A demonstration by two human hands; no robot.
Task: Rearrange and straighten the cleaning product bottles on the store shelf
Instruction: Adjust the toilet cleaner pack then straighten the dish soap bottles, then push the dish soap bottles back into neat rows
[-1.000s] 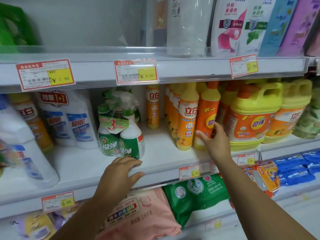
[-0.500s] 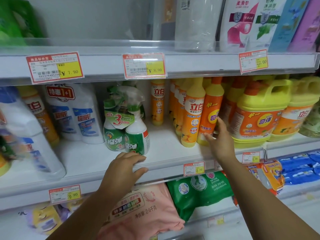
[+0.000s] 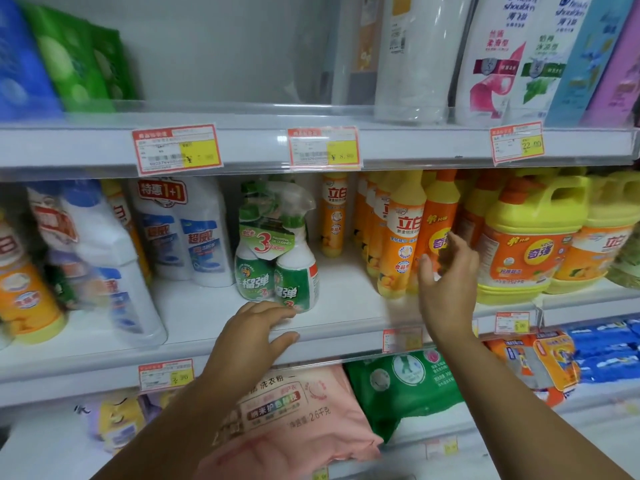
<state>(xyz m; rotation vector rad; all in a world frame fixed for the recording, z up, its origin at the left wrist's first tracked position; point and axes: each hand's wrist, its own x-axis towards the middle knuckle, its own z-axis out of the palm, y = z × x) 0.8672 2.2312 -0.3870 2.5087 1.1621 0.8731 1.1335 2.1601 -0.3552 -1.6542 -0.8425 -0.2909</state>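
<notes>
Glossy plastic bottles (image 3: 403,233), clear-wrapped sprayers (image 3: 277,251)

Up top, shampoo bottles (image 3: 495,60) stand in a row at the right, a plain white bottle (image 3: 412,57) just left of them, and green refill pouches (image 3: 83,60) lean at the far left. Red-and-yellow price tags (image 3: 323,147) hang along the shelf edge. Down below, a pink laundry powder bag (image 3: 294,420) lies touching a green bag (image 3: 408,386), with blue packs (image 3: 606,348) off to the right.
</notes>
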